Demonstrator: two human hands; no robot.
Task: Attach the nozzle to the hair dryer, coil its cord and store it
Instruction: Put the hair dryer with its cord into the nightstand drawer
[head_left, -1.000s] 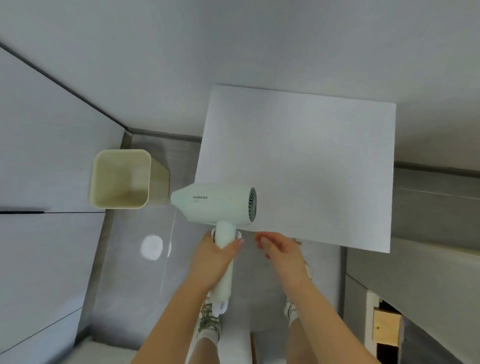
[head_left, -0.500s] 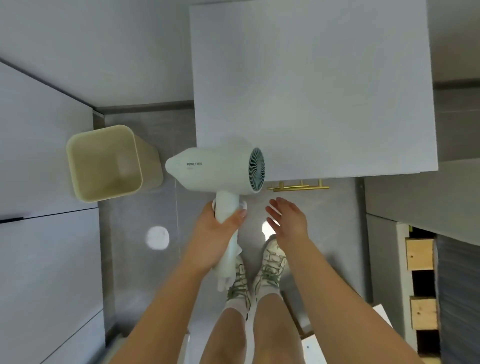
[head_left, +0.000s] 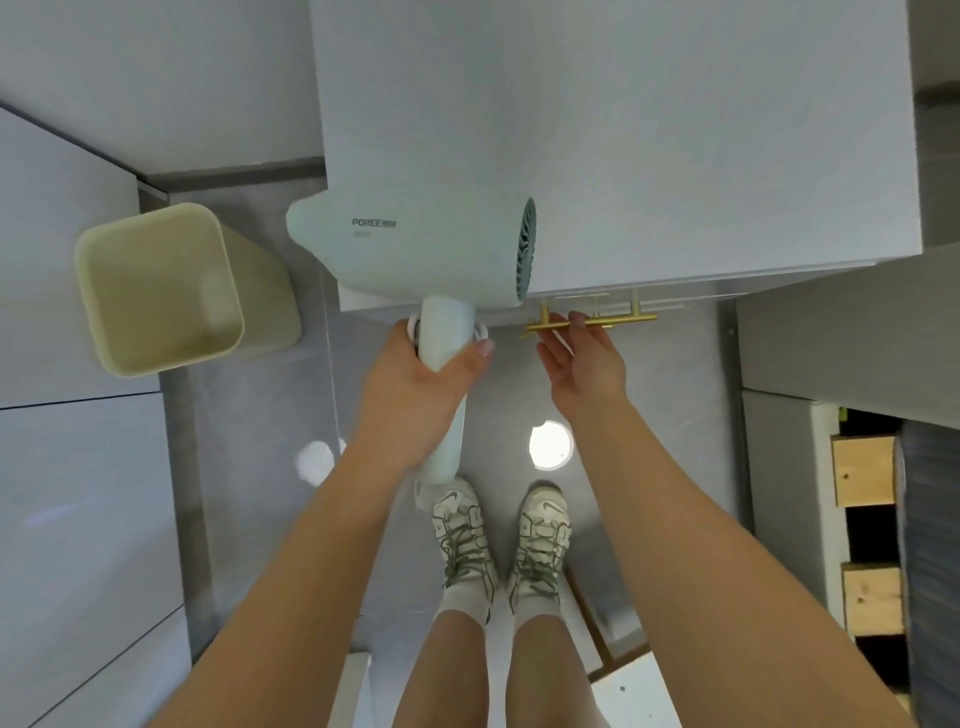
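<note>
The left hand (head_left: 415, 384) grips the hair dryer (head_left: 415, 249) by its handle (barrel horizontal, nozzle (head_left: 306, 223) pointing left) beside the cabinet (head_left: 675, 156), while the right hand (head_left: 582, 358), fingers open, touches the brass handle (head_left: 618, 322).

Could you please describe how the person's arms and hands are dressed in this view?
Both arms are bare, with no sleeves in view. The left hand and right hand wear no gloves, and no rings, watch or bracelets show. The one fingernail in clear view looks short and unpainted.

hair dryer (head_left: 415, 249) handle: mid-part hidden by left hand (head_left: 410, 384) | cord (head_left: 480, 328): mostly hidden | cabinet (head_left: 675, 130): top cropped
</note>
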